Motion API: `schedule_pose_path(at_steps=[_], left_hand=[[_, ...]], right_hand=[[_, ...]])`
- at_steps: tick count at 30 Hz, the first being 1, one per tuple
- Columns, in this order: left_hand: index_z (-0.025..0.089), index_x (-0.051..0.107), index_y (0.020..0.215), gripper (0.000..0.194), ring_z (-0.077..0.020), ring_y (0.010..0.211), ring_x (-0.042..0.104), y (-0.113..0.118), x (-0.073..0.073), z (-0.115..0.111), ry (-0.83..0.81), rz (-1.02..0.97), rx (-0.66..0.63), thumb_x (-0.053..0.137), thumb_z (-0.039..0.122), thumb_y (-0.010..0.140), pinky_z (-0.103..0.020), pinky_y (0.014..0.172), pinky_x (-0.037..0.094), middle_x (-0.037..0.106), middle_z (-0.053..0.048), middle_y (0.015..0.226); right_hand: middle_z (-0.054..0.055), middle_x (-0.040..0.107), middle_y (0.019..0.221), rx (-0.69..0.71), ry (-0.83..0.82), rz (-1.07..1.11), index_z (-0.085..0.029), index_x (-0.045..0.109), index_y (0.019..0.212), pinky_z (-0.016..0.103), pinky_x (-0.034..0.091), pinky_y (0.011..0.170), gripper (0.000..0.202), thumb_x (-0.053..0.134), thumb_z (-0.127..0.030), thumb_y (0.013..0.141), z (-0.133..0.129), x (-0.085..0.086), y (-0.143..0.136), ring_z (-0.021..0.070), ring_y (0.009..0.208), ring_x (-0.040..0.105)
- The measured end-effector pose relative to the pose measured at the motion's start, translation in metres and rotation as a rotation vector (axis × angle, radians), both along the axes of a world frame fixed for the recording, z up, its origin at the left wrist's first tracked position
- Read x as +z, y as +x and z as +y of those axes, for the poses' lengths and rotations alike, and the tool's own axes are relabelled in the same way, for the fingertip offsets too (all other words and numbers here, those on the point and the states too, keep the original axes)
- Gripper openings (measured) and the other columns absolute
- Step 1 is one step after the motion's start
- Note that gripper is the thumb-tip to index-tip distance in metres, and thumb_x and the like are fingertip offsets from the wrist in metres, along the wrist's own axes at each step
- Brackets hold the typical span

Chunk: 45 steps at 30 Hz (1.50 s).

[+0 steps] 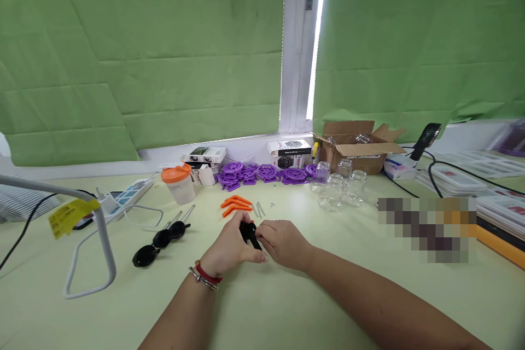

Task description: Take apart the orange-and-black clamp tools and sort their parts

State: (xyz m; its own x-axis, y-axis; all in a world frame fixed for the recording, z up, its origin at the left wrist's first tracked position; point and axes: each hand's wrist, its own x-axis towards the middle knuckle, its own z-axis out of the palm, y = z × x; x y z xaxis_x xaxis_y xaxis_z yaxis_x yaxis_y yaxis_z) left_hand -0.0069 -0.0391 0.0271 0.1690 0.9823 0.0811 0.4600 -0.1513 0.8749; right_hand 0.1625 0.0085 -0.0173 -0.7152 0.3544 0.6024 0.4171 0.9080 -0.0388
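My left hand [230, 246] is closed around a small black part [249, 233], with the thumb along its near side. At the right edge of that part, my right hand [285, 241] has its fingers pinched together; what lies between its fingertips is hidden. Just beyond both hands are several orange curved handles [237, 205]. Beside the handles rest thin metal rods [259, 209] and some tiny pieces [272, 205]. On the left lie several black round-headed pieces [162, 238] with metal shafts.
Purple wheel-shaped parts [266, 173] are piled along the back, before small printed boxes [289, 154]. Glass jars [331, 194] stand by an open cardboard box [356, 150]. An orange-lidded cup [179, 183], a power strip [131, 197] and a white bent metal frame [107, 251] occupy the left.
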Motion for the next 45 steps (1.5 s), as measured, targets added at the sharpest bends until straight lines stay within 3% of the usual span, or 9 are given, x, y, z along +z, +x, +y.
schedule_pose_path(at_steps=[9, 15, 21, 26, 29, 37, 40, 45], left_hand=[[0.021, 0.038, 0.09, 0.065, -0.0123, 0.071, 0.041, -0.003, 0.0, 0.0, -0.018, -0.041, -0.014, 0.083, 0.027, 0.045, -0.025, 0.062, 0.036, 0.044, 0.002, 0.083], [0.021, 0.039, 0.089, 0.065, -0.0121, 0.072, 0.039, 0.0, 0.001, 0.0, -0.006, -0.026, -0.013, 0.084, 0.024, 0.042, -0.024, 0.062, 0.035, 0.043, 0.003, 0.083], [0.021, 0.038, 0.089, 0.066, -0.0121, 0.071, 0.039, 0.0, 0.002, -0.001, -0.012, -0.037, -0.026, 0.084, 0.027, 0.042, -0.024, 0.062, 0.036, 0.044, 0.003, 0.083], [0.021, 0.038, 0.089, 0.066, -0.0117, 0.07, 0.039, -0.001, 0.0, 0.0, -0.013, -0.014, -0.006, 0.084, 0.027, 0.042, -0.023, 0.06, 0.035, 0.043, 0.003, 0.082], [0.021, 0.038, 0.089, 0.067, -0.0119, 0.07, 0.039, -0.001, -0.001, 0.0, -0.005, -0.022, -0.013, 0.084, 0.028, 0.042, -0.023, 0.059, 0.035, 0.042, 0.003, 0.081], [0.022, 0.036, 0.089, 0.065, -0.0126, 0.071, 0.04, 0.0, 0.001, -0.001, -0.021, -0.034, 0.006, 0.083, 0.025, 0.045, -0.025, 0.062, 0.036, 0.045, 0.003, 0.082], [0.022, 0.036, 0.09, 0.063, -0.0133, 0.072, 0.042, 0.0, 0.001, -0.002, 0.001, -0.045, 0.028, 0.082, 0.028, 0.047, -0.026, 0.063, 0.037, 0.046, 0.001, 0.086], [0.022, 0.037, 0.09, 0.065, -0.0141, 0.073, 0.043, 0.003, 0.0, -0.004, 0.069, 0.004, 0.076, 0.082, 0.033, 0.045, -0.027, 0.064, 0.038, 0.046, 0.001, 0.085]], right_hand=[[0.003, 0.056, 0.069, -0.013, 0.283, -0.068, -0.016, 0.054, 0.079, 0.029, 0.025, 0.051, 0.016, 0.042, -0.017, 0.089, 0.01, -0.009, 0.003, 0.0132, 0.057, 0.045], [0.003, 0.059, 0.077, 0.107, 0.267, -0.046, -0.016, 0.056, 0.095, 0.028, 0.029, 0.054, 0.014, 0.044, -0.017, 0.087, 0.008, -0.001, 0.004, 0.0131, 0.064, 0.05], [0.002, 0.058, 0.072, 0.073, 0.26, -0.01, -0.017, 0.056, 0.08, 0.028, 0.029, 0.053, 0.017, 0.041, -0.012, 0.087, 0.011, -0.006, 0.005, 0.0126, 0.061, 0.049], [0.004, 0.061, 0.081, 0.103, 0.238, 0.016, -0.016, 0.056, 0.096, 0.027, 0.032, 0.056, 0.017, 0.041, -0.013, 0.088, 0.01, -0.002, 0.006, 0.0127, 0.066, 0.052], [0.004, 0.06, 0.08, 0.132, 0.274, -0.037, -0.015, 0.056, 0.093, 0.028, 0.033, 0.055, 0.016, 0.042, -0.014, 0.087, 0.008, -0.001, 0.005, 0.0139, 0.066, 0.05], [0.007, 0.054, 0.075, 0.009, 0.393, -0.056, -0.011, 0.055, 0.09, 0.03, 0.033, 0.056, 0.017, 0.038, -0.008, 0.086, 0.006, -0.011, -0.002, 0.0165, 0.066, 0.047], [0.005, 0.051, 0.069, -0.042, 0.413, 0.01, -0.014, 0.052, 0.08, 0.029, 0.031, 0.053, 0.017, 0.038, -0.007, 0.086, 0.006, -0.016, -0.007, 0.0161, 0.063, 0.046], [0.004, 0.052, 0.069, -0.037, 0.31, 0.122, -0.016, 0.05, 0.078, 0.027, 0.035, 0.054, 0.02, 0.035, -0.008, 0.088, 0.007, -0.018, -0.01, 0.0155, 0.064, 0.047]])
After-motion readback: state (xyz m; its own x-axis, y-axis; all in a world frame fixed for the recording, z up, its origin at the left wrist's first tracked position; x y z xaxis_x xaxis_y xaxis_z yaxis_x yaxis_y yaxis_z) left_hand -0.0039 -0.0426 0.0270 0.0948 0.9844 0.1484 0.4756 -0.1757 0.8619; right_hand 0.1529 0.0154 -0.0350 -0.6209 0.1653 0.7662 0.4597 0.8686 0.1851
